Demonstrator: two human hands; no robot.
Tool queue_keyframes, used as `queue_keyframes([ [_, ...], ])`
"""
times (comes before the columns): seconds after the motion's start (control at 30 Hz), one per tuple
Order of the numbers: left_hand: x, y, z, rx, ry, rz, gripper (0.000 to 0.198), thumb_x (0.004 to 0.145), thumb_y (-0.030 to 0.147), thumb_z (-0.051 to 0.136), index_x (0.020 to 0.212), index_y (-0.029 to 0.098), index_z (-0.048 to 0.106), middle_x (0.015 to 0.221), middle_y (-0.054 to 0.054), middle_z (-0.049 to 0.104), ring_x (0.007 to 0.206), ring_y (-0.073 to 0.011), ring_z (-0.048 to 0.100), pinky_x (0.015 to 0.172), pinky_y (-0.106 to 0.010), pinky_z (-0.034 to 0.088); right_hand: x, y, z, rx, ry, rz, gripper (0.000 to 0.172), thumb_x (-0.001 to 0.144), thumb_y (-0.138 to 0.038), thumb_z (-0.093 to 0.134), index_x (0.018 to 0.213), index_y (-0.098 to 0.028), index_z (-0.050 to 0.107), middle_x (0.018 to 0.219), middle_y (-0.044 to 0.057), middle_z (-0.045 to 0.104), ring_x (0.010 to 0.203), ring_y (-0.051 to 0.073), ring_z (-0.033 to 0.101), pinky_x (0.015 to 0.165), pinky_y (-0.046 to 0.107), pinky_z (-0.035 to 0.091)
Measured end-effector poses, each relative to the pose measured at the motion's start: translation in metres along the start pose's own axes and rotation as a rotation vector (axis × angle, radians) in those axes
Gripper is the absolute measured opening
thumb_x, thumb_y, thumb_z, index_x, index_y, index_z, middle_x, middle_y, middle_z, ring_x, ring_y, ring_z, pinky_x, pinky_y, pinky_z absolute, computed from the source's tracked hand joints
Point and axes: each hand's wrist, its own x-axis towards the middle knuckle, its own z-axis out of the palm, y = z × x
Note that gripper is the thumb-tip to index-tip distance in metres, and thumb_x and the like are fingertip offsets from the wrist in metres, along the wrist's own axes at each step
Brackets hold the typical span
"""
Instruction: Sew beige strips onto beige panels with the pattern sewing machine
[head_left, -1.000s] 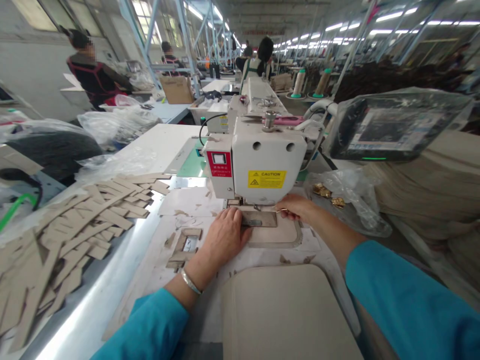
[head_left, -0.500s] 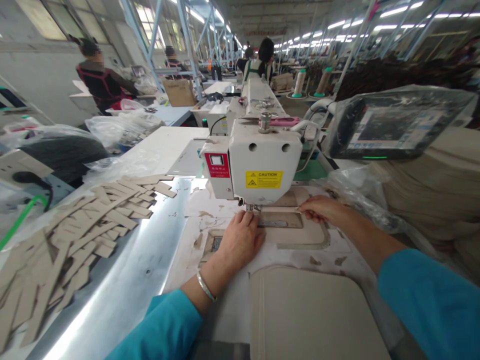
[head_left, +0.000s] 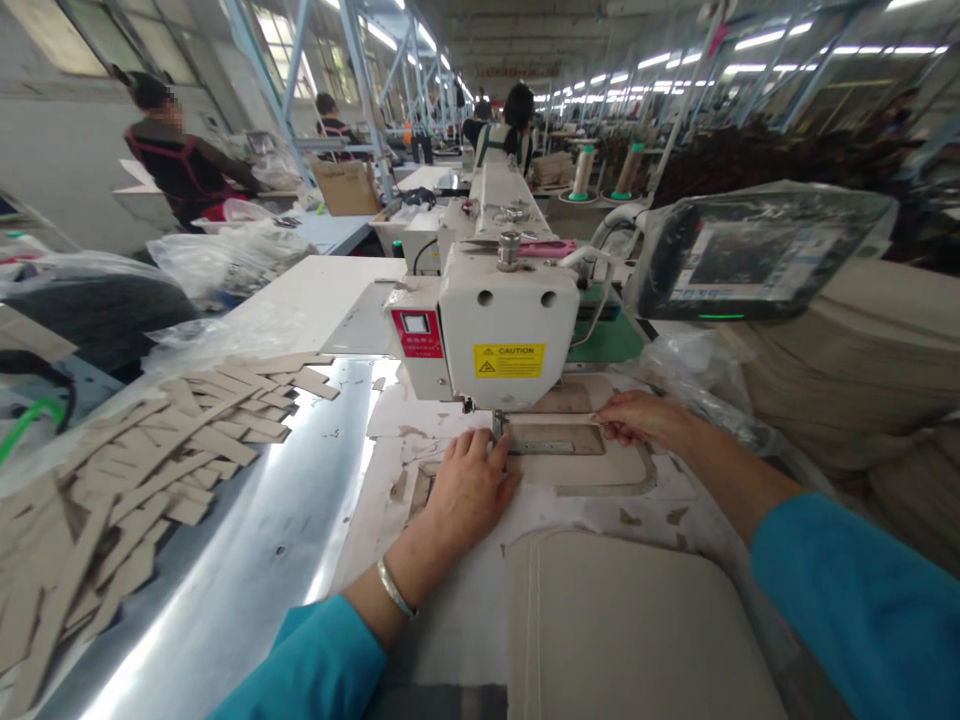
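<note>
My left hand (head_left: 470, 482) lies on the white template sheet (head_left: 382, 500) in front of the sewing machine head (head_left: 510, 320). Its fingers are stretched out, with the index finger and thumb beside the left end of a rectangular slot (head_left: 555, 437). At the slot's far right corner my right hand (head_left: 643, 417) is closed in a pinch on the end of a thin beige strip (head_left: 559, 419), which runs along the slot's far edge. A stitched beige fabric panel (head_left: 637, 620) lies flat nearest me.
A heap of beige strips (head_left: 187, 440) covers the left side of the metal table (head_left: 281, 550). A plastic-wrapped control screen (head_left: 757, 258) stands at the right, above stacked beige fabric (head_left: 840, 390). Co-workers sit farther off.
My left hand has shifted slightly left and toward me, away from under the machine head, its fingers more spread. My right hand keeps its pinch. The view has turned slightly right.
</note>
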Motion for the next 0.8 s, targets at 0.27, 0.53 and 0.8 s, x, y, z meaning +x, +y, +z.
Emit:
queue_keyframes([
  [0.27,-0.02,0.005,-0.01,-0.075,-0.022,0.069,0.041,0.094,0.029,0.051,0.131,0.012,0.053,0.117,-0.015,0.057,0.109,-0.0304,0.054,0.097,-0.05,0.048,-0.016,0.004,0.006,-0.044,0.0,0.005,0.016,0.084,-0.018,0.059,0.07,-0.017,0.052,0.055,0.0,0.061,0.04,0.008,0.051,0.038,0.018,0.03],
  [0.53,-0.024,0.01,-0.008,-0.13,0.062,0.153,0.033,0.093,0.024,0.051,0.123,0.012,0.056,0.116,-0.015,0.06,0.108,-0.0296,0.056,0.094,-0.05,0.051,-0.033,0.0,-0.019,-0.489,0.344,-0.232,0.012,0.08,-0.024,0.062,0.07,-0.02,0.056,0.057,0.0,0.058,0.053,0.014,0.054,0.052,0.025,0.037],
  [0.8,-0.03,0.017,-0.003,-0.169,0.133,0.266,0.03,0.093,0.023,0.051,0.121,0.014,0.058,0.114,-0.014,0.062,0.105,-0.0292,0.058,0.091,-0.05,0.054,-0.099,0.038,-0.076,-0.437,0.358,-0.675,0.03,0.08,-0.049,0.059,0.076,-0.02,0.064,0.112,0.013,0.064,0.116,0.03,0.058,0.093,0.037,0.048],
])
